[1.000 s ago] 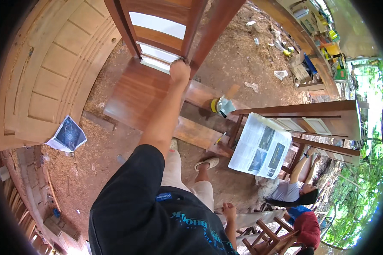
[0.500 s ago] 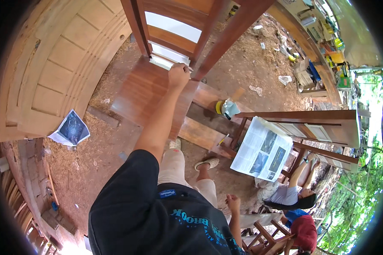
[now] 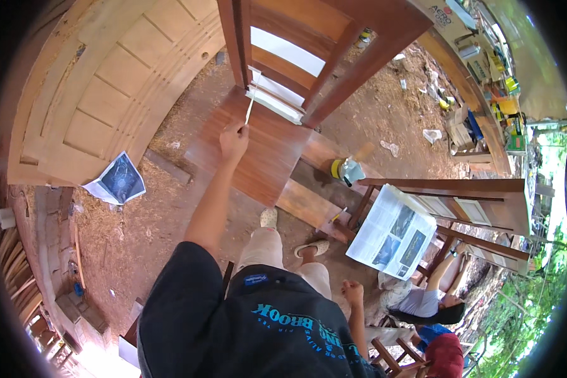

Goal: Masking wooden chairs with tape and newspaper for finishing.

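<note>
Pale thin strip [image 3: 249, 112], held near 12 o'clock of frame center, upper end up by the brown slatted wooden piece [image 3: 283, 68]; can't tell if it's still attached there. Left hand [image 3: 233, 143] has its lower end, fingers [image 3: 241, 130] closed to a pinch. Right hand [image 3: 353, 292] at 4 o'clock, fingers curled (can't tell if anything's inside). White covering [image 3: 277, 106] along the slatted piece's low edge, just beside the strip at its 3 o'clock. Smooth brown board [image 3: 268, 157] below that. Further out: yellow-banded tin [image 3: 346, 170] at 1–2 o'clock, newspaper [image 3: 390, 233] at 4 draped by another wooden piece [image 3: 460, 198], printed sheet [image 3: 120, 179] on the ground at 9, big pale panelled door [image 3: 123, 85] at 10, loaded counter [image 3: 463, 79] at 2. Co-worker [image 3: 422, 301] at 4, lower right.
</note>
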A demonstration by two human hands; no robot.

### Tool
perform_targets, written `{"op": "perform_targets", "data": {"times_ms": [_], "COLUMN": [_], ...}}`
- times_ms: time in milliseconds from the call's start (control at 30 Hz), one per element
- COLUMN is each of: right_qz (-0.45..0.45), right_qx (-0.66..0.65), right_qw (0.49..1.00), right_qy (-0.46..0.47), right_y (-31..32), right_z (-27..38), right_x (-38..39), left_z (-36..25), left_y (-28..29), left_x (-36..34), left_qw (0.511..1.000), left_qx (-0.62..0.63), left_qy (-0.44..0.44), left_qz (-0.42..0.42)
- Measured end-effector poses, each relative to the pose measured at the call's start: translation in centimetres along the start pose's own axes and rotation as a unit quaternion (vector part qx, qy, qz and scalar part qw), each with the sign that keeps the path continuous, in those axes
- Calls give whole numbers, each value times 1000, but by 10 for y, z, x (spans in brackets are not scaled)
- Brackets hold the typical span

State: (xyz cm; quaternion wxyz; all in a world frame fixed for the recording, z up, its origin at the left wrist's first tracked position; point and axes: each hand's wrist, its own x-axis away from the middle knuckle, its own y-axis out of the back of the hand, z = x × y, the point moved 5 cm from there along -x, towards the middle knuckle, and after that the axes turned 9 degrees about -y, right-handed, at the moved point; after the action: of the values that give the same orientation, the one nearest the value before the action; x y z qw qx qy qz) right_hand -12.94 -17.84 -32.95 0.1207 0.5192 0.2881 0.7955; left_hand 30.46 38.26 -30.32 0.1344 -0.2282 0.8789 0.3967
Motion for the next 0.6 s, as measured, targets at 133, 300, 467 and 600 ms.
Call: {"op": "perform_targets", "data": {"times_ms": [133, 300, 467, 600], "right_qz": [-5, -39, -31, -36], "right_qx": [63, 97, -7, -40], "right_qw": [997, 986, 987, 970], "right_qy": [44, 126, 158, 238], "right_y": [6, 13, 5, 8], "right_z": [18, 22, 58, 152], "right_x": [-19, -54, -37, 48], "left_z": [7, -19, -64, -151], "left_y": [64, 120, 142, 161], "left_x": [10, -10, 12, 75], "left_qw": [999, 986, 950, 916], "left_qx": [14, 122, 98, 97], "left_qy": [52, 97, 136, 175], "left_qz": [-5, 61, 262, 348]}}
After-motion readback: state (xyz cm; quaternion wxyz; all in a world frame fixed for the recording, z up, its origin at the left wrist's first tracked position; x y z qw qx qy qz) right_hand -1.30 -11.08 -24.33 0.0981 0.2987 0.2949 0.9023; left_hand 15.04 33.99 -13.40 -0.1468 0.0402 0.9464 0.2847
